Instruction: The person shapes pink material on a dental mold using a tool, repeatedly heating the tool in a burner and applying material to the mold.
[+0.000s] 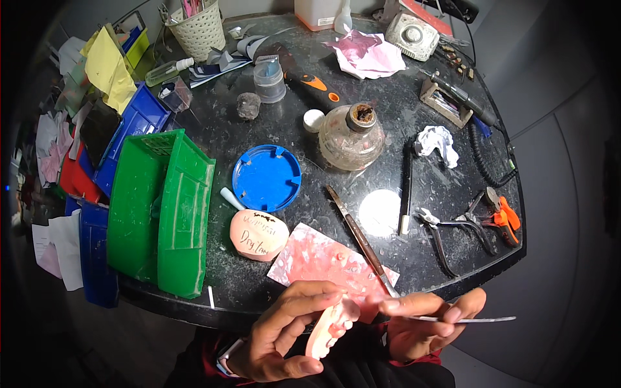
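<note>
My left hand (281, 333) grips a dental model (331, 328) by its edges, between thumb and fingers. The model is pale pink with whitish teeth and a redder patch among them. To its right, my right hand (424, 323) pinches a thin metal carving tool (488, 319), held nearly level, its far end pointing right. Its left end is hard to make out by my fingers. Just beyond both hands lies a pink-smeared card (314, 252). A wooden-handled wax knife (363, 239) rests across its right side. A pink plaster block (259, 235) with handwriting sits left of the card.
Green bins (184, 220) stand at the left edge, by a blue lid (267, 178). A glass spirit lamp (352, 139) stands mid-table. Pliers (440, 239) and orange-handled cutters (503, 220) lie right. Farther back are crumpled pink paper (367, 55) and a corded handpiece (462, 97).
</note>
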Motion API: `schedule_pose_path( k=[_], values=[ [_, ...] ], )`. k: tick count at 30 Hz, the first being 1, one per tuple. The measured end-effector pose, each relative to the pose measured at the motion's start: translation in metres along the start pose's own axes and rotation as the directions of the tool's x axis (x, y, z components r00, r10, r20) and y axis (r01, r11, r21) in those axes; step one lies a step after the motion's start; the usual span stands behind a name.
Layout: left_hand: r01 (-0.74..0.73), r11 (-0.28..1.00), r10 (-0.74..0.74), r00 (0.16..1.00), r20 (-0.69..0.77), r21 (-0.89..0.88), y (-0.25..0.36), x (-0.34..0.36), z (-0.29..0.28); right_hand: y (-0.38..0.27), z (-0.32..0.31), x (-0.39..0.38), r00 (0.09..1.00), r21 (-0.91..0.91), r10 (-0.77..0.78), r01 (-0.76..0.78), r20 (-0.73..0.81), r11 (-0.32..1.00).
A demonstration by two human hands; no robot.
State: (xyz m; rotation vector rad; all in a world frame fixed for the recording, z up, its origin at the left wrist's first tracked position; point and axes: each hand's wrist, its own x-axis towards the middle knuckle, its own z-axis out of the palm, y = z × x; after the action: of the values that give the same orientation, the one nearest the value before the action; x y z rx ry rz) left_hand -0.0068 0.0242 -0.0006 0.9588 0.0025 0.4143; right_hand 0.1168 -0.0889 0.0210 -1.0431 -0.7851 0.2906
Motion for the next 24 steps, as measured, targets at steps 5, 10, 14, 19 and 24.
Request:
schedule_pose_path(
  k=[5, 10, 14, 19, 24],
  values=[
    [0.008, 0.998, -0.005, 0.998, -0.060, 0.062, -0.003, 0.000, 0.002, 0.029, 0.001, 0.005, 0.915, 0.004, -0.384, 0.387, 0.125, 0.922],
    [0.076, 0.995, -0.073, 0.996, -0.060, 0.060, 0.003, -0.001, 0.002, 0.029, -0.009, 0.010, 0.805, -0.256, -0.415, 0.546, 0.424, 0.798],
    [0.200, 0.971, -0.205, 0.978, -0.025, -0.135, 0.004, 0.001, 0.007, 0.004, -0.002, 0.005, 0.975, -0.223, -0.208, 0.220, 0.075, 0.950],
    [0.264, 0.931, -0.277, 0.961, -0.017, -0.251, 0.005, -0.004, 0.005, -0.009, -0.001, 0.006, 0.988, -0.113, 0.075, -0.060, 0.133, 0.992],
    [0.382, 0.828, -0.403, 0.914, 0.037, -0.410, 0.005, -0.009, 0.002, 0.011, -0.010, 0.012, 0.952, -0.131, -0.092, 0.135, 0.292, 0.982]
  ],
)
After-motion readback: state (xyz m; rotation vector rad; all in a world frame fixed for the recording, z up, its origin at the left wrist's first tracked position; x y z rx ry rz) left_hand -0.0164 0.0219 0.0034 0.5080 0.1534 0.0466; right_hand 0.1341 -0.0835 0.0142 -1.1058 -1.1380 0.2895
